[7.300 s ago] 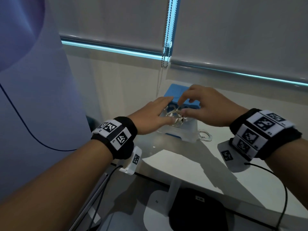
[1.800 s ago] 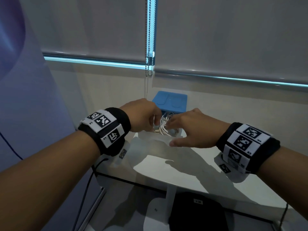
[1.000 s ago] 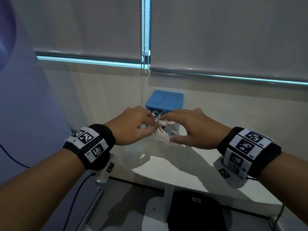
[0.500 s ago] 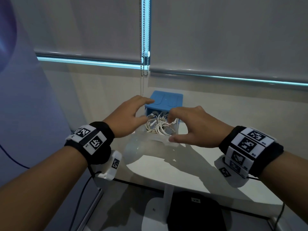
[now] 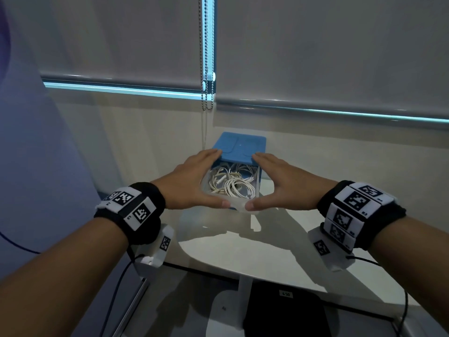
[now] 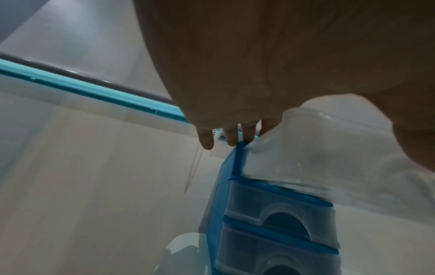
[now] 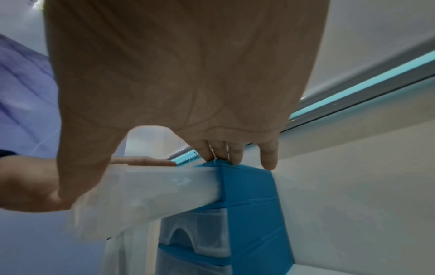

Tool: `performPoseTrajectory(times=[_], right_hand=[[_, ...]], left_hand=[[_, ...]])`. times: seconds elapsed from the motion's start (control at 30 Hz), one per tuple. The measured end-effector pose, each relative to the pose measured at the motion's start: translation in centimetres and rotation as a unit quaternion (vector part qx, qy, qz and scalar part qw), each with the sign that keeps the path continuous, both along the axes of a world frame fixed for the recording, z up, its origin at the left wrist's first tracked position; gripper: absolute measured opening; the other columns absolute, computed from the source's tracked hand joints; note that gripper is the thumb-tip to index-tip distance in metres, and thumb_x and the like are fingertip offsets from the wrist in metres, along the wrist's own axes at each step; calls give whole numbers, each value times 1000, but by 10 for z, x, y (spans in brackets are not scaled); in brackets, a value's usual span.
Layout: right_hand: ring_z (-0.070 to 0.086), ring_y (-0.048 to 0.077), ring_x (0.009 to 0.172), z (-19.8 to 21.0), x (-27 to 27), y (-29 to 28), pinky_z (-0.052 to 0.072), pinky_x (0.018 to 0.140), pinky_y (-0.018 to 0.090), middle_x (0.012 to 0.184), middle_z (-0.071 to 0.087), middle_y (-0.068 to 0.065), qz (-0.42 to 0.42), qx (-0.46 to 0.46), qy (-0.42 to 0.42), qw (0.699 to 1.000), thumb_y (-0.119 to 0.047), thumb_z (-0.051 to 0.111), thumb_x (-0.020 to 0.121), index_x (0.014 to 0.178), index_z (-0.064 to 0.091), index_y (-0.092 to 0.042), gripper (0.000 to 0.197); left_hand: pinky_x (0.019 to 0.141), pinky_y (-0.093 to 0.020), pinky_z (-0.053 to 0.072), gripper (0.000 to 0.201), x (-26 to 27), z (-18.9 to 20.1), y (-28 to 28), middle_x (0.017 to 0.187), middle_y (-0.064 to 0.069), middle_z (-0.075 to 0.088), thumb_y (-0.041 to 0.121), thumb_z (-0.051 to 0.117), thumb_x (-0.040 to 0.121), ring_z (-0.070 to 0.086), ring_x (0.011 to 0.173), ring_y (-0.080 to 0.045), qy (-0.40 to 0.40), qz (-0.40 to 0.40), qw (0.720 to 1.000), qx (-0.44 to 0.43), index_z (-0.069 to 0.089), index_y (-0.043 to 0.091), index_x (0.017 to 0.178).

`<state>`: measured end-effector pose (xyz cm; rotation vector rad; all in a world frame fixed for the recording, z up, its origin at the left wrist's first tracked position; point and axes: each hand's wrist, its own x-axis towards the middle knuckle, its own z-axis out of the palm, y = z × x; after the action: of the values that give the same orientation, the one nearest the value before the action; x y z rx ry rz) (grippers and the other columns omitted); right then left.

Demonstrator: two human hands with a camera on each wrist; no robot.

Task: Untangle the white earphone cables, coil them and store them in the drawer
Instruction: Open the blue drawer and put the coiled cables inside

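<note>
A blue drawer unit [image 5: 240, 147] stands at the back of the white table [image 5: 243, 251]. Its translucent top drawer [image 5: 237, 206] is pulled out and holds several coiled white earphone cables [image 5: 230, 184]. My left hand [image 5: 192, 182] lies along the drawer's left side, fingers straight, fingertips [image 6: 231, 138] on the unit's top corner, thumb on the drawer front. My right hand [image 5: 284, 182] mirrors it on the right side, fingertips [image 7: 235, 155] on the blue top, thumb on the drawer front. Neither hand holds a cable.
Two shut lower drawers [image 6: 277, 214] sit below the open one. A bead chain [image 5: 206, 57] of the roller blinds hangs behind the unit. A purple panel [image 5: 36, 166] stands at the left. A black object [image 5: 281, 312] lies under the table's front edge.
Both hands have left the cables in the drawer and moved apart to its two sides, thumbs now on the front. The coil that lay on the table earlier is gone from there.
</note>
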<state>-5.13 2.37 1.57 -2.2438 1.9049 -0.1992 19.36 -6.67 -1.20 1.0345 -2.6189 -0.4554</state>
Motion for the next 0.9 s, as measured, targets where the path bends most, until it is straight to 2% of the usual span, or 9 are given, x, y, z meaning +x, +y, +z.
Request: performPoseTrajectory(times=[0.13, 0.23, 0.37, 0.47, 0.57, 0.63, 0.77, 0.83, 0.9], right_hand=[[20, 16, 152, -2, -4, -12, 26, 123, 42, 169, 11, -5, -1, -23, -16, 1000, -63, 71, 82, 163, 11, -19, 109], [29, 17, 147, -4, -7, -21, 32, 120, 40, 164, 20, -4, -4, -39, -33, 999, -59, 72, 84, 162, 17, -19, 103], [28, 18, 147, -6, -10, -31, 29, 120, 38, 165, 21, -3, -8, -42, -46, 998, -54, 72, 86, 161, 19, -22, 98], [28, 17, 148, -7, -11, -37, 25, 118, 31, 166, 22, -3, -12, -44, -68, 997, -47, 71, 89, 161, 21, -23, 91], [31, 17, 148, -9, -12, -42, 25, 114, 28, 164, 27, -3, -19, -64, -81, 994, -43, 71, 91, 159, 28, -24, 83], [36, 18, 146, -11, -12, -44, 28, 115, 29, 162, 36, -3, -28, -95, -88, 991, -40, 71, 92, 157, 36, -24, 76], [46, 16, 138, -15, -9, -46, 28, 102, 16, 153, 50, -4, -44, -148, -110, 982, -30, 72, 92, 150, 49, -23, 62], [48, 15, 137, -18, -8, -46, 28, 101, 15, 151, 53, -4, -55, -164, -124, 977, -30, 73, 91, 147, 52, -23, 60], [50, 16, 136, -20, -7, -47, 31, 102, 18, 148, 56, -4, -66, -179, -138, 972, -30, 75, 89, 144, 56, -24, 59]], left_hand=[[121, -28, 22, 116, -4, -4, -13, 159, 13, 22, 73, 76, 70, 24, 147, -12, 44, 9, 999, -9, 24, 21, 160], [121, -29, 24, 116, -6, -5, -20, 154, 11, 26, 80, 66, 64, 28, 144, -11, 64, 3, 998, -9, 30, 22, 158], [122, -28, 24, 102, -11, -8, -27, 162, 10, 23, 69, 69, 70, 27, 146, -5, 111, 2, 993, 45, 33, 28, 156], [118, -32, 34, 78, -14, -10, -32, 151, 15, 36, 51, 74, 80, 40, 138, -8, 180, 7, 979, 95, 44, 31, 149], [108, -40, 47, 57, -17, -14, -38, 145, 13, 48, 48, 74, 84, 57, 125, -15, 212, 12, 971, 108, 53, 44, 136], [100, -40, 53, 45, -19, -16, -40, 141, 12, 55, 39, 75, 89, 63, 116, -17, 227, 17, 967, 112, 55, 50, 128], [88, -29, 58, 37, -25, -18, -43, 129, 7, 63, 25, 73, 93, 69, 104, -12, 258, 38, 961, 87, 60, 44, 122], [79, -24, 57, 35, -27, -19, -44, 122, 4, 67, 26, 74, 91, 71, 94, -10, 265, 56, 960, 71, 61, 44, 118], [78, -29, 58, 33, -29, -20, -46, 118, 3, 68, 29, 76, 90, 72, 90, -13, 264, 72, 960, 55, 62, 45, 115]])
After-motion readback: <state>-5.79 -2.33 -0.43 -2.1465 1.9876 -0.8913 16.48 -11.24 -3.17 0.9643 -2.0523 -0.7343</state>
